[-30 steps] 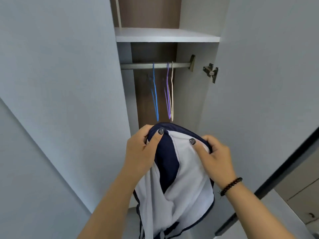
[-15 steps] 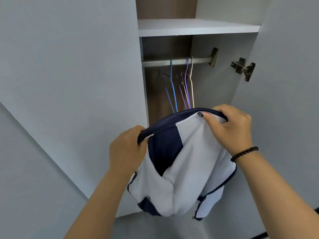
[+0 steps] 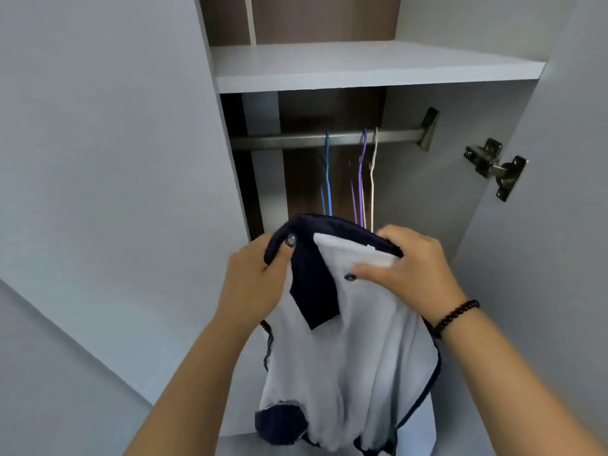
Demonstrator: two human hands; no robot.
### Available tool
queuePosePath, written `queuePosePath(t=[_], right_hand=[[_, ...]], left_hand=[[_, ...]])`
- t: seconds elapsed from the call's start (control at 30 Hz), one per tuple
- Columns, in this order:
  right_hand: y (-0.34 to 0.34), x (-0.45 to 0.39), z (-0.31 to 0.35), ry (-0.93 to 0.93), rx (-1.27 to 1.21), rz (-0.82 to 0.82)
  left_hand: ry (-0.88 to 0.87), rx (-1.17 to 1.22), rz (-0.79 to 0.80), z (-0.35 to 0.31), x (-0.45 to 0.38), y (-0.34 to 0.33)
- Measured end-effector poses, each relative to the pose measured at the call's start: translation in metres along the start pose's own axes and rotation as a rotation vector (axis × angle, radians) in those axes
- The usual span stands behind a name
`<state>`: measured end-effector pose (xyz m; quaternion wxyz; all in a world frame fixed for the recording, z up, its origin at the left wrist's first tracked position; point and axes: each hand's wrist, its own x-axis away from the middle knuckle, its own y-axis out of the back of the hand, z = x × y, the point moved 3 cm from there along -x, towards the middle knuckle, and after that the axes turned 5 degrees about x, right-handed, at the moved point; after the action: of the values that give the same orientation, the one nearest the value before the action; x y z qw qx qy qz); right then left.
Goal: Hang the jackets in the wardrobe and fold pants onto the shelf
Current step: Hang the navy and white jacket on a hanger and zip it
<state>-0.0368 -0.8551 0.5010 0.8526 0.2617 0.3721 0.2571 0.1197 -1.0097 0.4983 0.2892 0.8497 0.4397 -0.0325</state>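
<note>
Head view, nearest first: the left hand (image 3: 255, 279) grips the navy collar edge of the jacket (image 3: 348, 350), fingers curled round the fabric. The right hand (image 3: 413, 269) pinches the white upper panel at the opposite side of the collar, thumb pressed on the cloth; a beaded bracelet (image 3: 455, 318) sits on that wrist. The jacket, white with navy trim, hangs free below both hands, in front of the open wardrobe and not yet on any hanger.

Beyond it, three wire hangers, blue (image 3: 327, 172), purple (image 3: 362, 179) and pale (image 3: 373, 179), hang bare on the rail (image 3: 296, 139). Above the rail runs the white shelf (image 3: 378, 69); a door hinge (image 3: 495, 166) shows at right.

Assessment: the step in hand is preparing the jacket for hanging, with the collar being opened out. The next move calls for freeing one hand to take a hanger from the rail, while the other keeps the collar gathered, then feeding the hanger's arms into the shoulders. Risk: the loose cloth may slip from a one-handed hold.
</note>
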Motion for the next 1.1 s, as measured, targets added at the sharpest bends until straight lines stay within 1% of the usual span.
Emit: queuePosePath(t=[0.07, 0.1, 0.17, 0.23, 0.3, 0.37, 0.4, 0.47, 0.5, 0.53, 0.6, 0.63, 0.67, 0.7, 0.73, 0.77, 0.8, 0.83, 0.87, 0.9, 0.93, 0.97, 1.0, 1.03, 1.07, 1.1], right_hand=[[-0.004, -0.008, -0.022, 0.074, 0.183, 0.089], [-0.005, -0.01, -0.036, 0.071, 0.252, 0.088], [-0.008, -0.01, -0.06, 0.03, 0.34, 0.032], [-0.01, -0.007, -0.077, -0.028, 0.327, -0.01], [-0.012, -0.007, -0.088, -0.038, 0.276, -0.016], [-0.012, -0.009, -0.091, -0.066, 0.237, 0.033], [-0.014, -0.01, -0.09, -0.11, 0.241, 0.076], [-0.021, -0.006, -0.081, -0.187, 0.348, 0.178], [-0.028, 0.0, -0.074, -0.174, 0.447, 0.268], [-0.038, 0.007, -0.066, -0.094, 0.628, 0.418], [-0.064, 0.028, -0.048, 0.207, 1.053, 0.763], [-0.068, 0.034, -0.036, 0.322, 1.164, 0.834], [-0.065, 0.03, -0.022, 0.338, 1.204, 0.811], [-0.056, 0.018, -0.006, 0.253, 1.124, 0.703], [-0.038, 0.004, 0.011, 0.103, 0.959, 0.531], [-0.016, -0.004, 0.03, -0.038, 0.787, 0.328], [0.005, -0.003, 0.047, -0.118, 0.603, 0.083], [0.018, 0.011, 0.063, -0.13, 0.409, -0.187], [0.02, 0.035, 0.074, -0.125, 0.233, -0.401], [0.005, 0.064, 0.08, -0.135, 0.174, -0.466], [-0.026, 0.095, 0.083, -0.148, 0.214, -0.34], [-0.069, 0.124, 0.076, -0.216, 0.263, -0.004], [-0.106, 0.153, 0.067, -0.333, 0.29, 0.331], [-0.125, 0.173, 0.06, -0.481, 0.289, 0.493], [-0.135, 0.176, 0.054, -0.592, 0.211, 0.466], [-0.134, 0.168, 0.05, -0.686, 0.108, 0.344]], left_hand=[[-0.008, 0.064, -0.196, 0.001, -0.012, 0.014], [-0.031, 0.032, -0.246, 0.001, -0.015, 0.02], [-0.063, -0.045, -0.315, 0.005, -0.016, 0.029], [-0.038, -0.068, -0.404, 0.014, -0.014, 0.04], [0.009, -0.063, -0.454, 0.025, -0.011, 0.05], [0.046, -0.073, -0.45, 0.035, -0.008, 0.06], [0.068, -0.092, -0.442, 0.042, -0.008, 0.063], [0.094, -0.185, -0.406, 0.058, -0.007, 0.064], [0.1, -0.228, -0.353, 0.066, -0.007, 0.063], [0.098, -0.329, -0.242, 0.074, -0.008, 0.06], [0.075, -0.743, 0.106, 0.096, -0.003, 0.048], [0.07, -0.886, 0.224, 0.101, 0.0, 0.052], [0.033, -0.917, 0.242, 0.101, -0.001, 0.06], [0.02, -0.838, 0.161, 0.094, -0.005, 0.075], [0.033, -0.678, -0.003, 0.083, -0.008, 0.095], [0.031, -0.494, -0.182, 0.069, -0.001, 0.117], [-0.033, -0.271, -0.361, 0.057, 0.014, 0.137], [-0.111, -0.075, -0.519, 0.052, 0.036, 0.149], [-0.175, 0.003, -0.582, 0.054, 0.061, 0.148], [-0.179, -0.056, -0.507, 0.064, 0.088, 0.135], [-0.109, -0.249, -0.296, 0.083, 0.113, 0.115], [0.0, -0.483, 0.01, 0.114, 0.132, 0.09], [0.165, -0.657, 0.271, 0.149, 0.146, 0.072], [0.317, -0.69, 0.39, 0.168, 0.154, 0.069], [0.431, -0.595, 0.372, 0.177, 0.153, 0.077], [0.471, -0.439, 0.274, 0.178, 0.144, 0.084]])
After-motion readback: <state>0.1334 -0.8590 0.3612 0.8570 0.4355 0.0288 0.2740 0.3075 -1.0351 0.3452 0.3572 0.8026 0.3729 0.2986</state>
